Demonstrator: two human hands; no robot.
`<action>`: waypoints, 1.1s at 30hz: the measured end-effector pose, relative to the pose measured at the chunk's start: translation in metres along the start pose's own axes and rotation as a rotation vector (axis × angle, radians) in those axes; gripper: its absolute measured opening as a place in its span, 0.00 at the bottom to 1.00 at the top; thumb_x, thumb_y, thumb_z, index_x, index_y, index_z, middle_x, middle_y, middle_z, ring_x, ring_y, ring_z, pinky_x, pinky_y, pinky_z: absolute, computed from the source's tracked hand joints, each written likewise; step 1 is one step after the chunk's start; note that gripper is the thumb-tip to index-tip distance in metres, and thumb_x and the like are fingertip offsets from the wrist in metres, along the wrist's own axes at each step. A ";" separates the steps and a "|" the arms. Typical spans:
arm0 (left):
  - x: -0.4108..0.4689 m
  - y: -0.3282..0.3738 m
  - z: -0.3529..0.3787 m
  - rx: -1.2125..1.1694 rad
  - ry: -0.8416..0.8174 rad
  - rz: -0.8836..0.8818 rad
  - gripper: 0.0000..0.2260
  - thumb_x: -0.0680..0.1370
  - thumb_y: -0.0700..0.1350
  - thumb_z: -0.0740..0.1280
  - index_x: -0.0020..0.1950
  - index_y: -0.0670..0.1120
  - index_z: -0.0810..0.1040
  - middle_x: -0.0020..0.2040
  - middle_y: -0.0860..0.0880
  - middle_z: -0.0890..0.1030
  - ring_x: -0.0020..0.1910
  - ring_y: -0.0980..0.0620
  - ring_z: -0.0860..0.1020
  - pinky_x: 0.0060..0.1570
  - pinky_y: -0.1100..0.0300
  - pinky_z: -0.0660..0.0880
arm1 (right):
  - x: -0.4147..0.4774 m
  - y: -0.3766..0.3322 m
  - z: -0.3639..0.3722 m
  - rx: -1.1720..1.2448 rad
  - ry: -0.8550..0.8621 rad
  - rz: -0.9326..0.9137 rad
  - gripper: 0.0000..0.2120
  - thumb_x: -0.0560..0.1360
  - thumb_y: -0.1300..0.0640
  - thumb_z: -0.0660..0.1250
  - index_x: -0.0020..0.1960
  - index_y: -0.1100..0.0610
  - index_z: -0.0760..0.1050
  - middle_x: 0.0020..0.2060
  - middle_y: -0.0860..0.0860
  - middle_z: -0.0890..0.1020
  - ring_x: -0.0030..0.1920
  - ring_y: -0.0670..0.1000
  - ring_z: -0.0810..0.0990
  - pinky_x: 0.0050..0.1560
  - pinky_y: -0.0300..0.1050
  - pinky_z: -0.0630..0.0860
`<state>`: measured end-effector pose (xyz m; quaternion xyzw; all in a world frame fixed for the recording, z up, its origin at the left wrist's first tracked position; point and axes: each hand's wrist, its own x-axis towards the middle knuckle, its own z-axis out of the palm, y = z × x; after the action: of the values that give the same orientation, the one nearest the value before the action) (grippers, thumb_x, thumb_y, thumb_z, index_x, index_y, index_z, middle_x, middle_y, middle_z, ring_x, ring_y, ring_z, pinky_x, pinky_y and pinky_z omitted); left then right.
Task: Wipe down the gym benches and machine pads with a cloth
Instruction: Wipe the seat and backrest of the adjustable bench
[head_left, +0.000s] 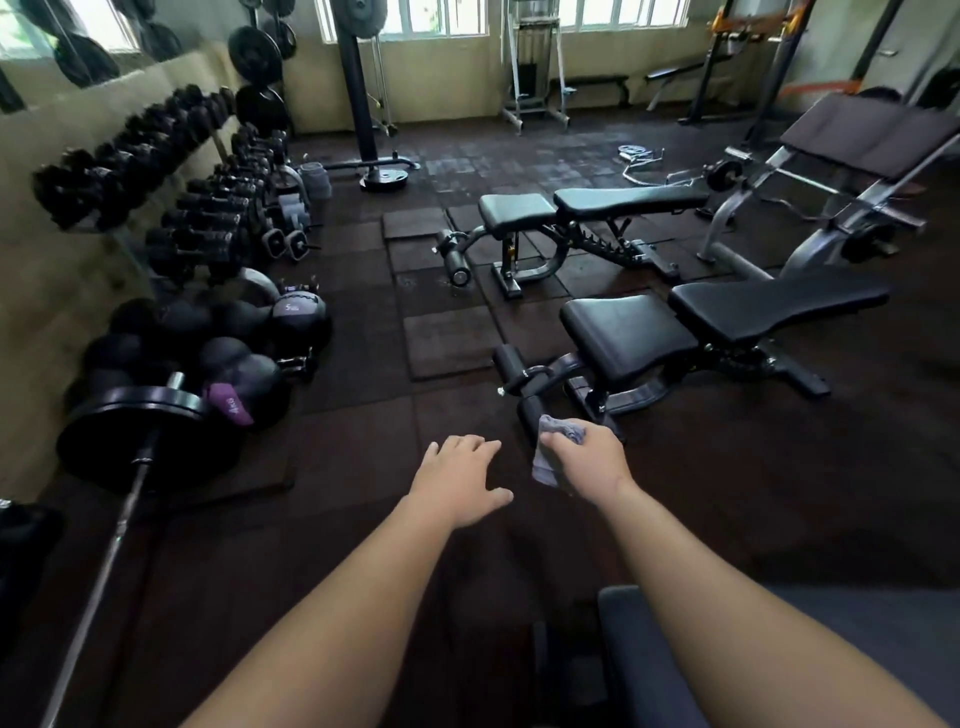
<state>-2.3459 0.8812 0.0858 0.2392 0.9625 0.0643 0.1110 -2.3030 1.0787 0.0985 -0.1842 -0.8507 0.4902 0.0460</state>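
On the rubber-tile floor (447, 338) ahead, two adjustable benches are sitting side by side: near bench (727, 317) and far bench (587, 205). Each is showing one seat pad, one back pad and two foot rollers at its left end. One incline machine pad (872, 130) is standing behind them on the right.

The right hand (587, 457) is clenching the single grey cloth (550, 452), bunched, right at the lower foot roller (527, 410) of the near bench; contact there, cannot tell. The left hand (457, 486) is hanging released, fingers spread, holding nothing, just left of the cloth.

Along the left wall: one dumbbell rack (156, 171), a pile of medicine balls (228, 338) (count unclear), one loaded barbell (130, 415).

A bare strip of tiles is running between the weights and the bench ends. A narrower gap is separating the two benches. Several tile edges are sitting misaligned near the far bench.
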 end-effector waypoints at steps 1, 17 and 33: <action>0.012 -0.006 -0.003 0.006 -0.005 0.011 0.36 0.78 0.66 0.65 0.83 0.54 0.60 0.81 0.51 0.64 0.80 0.47 0.61 0.79 0.42 0.56 | 0.013 -0.002 0.005 0.002 0.013 0.004 0.08 0.74 0.52 0.71 0.43 0.57 0.82 0.39 0.53 0.85 0.46 0.56 0.83 0.51 0.50 0.76; 0.299 -0.053 -0.083 0.040 -0.006 0.203 0.33 0.77 0.65 0.65 0.80 0.56 0.64 0.78 0.52 0.68 0.78 0.47 0.62 0.77 0.40 0.58 | 0.267 -0.033 -0.011 0.058 0.236 0.173 0.10 0.75 0.54 0.70 0.39 0.60 0.79 0.31 0.48 0.79 0.37 0.50 0.76 0.38 0.43 0.71; 0.571 0.055 -0.123 0.144 -0.039 0.687 0.34 0.76 0.67 0.66 0.79 0.55 0.66 0.75 0.51 0.70 0.76 0.46 0.64 0.75 0.42 0.61 | 0.422 -0.009 -0.109 0.432 0.690 0.419 0.10 0.69 0.49 0.73 0.45 0.54 0.85 0.44 0.52 0.87 0.47 0.56 0.87 0.43 0.52 0.85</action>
<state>-2.8429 1.1913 0.1105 0.5575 0.8255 0.0254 0.0843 -2.6686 1.3153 0.1193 -0.4912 -0.6083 0.5649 0.2639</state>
